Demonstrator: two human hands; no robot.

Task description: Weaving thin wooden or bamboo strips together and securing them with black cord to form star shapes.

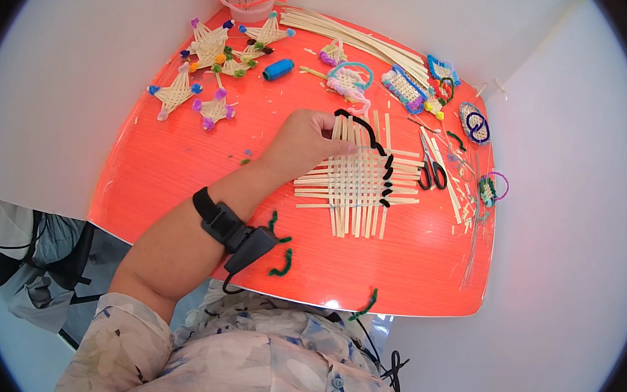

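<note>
My left hand (312, 143) reaches in from the lower left and pinches the upper left corner of a woven mat of pale flat strips (358, 185). Its thumb lies over the strips, and some fingers are hidden behind them. A black fuzzy pipe cleaner (388, 171) is threaded in and out along the mat's right side. From the upper right corner its free length arcs over the top toward my left hand; I cannot tell whether the fingers touch its end. Loose strip ends stick out on all sides of the mat. My right hand is not in view.
Black-handled scissors (433, 176) lie right of the mat, beside loose strips and offcuts. Star-shaped strip crafts (209, 46), a blue spool (278, 69) and a bundle of long strips (355, 41) lie farther back. Green pipe cleaner pieces (281, 262) rest near the front edge.
</note>
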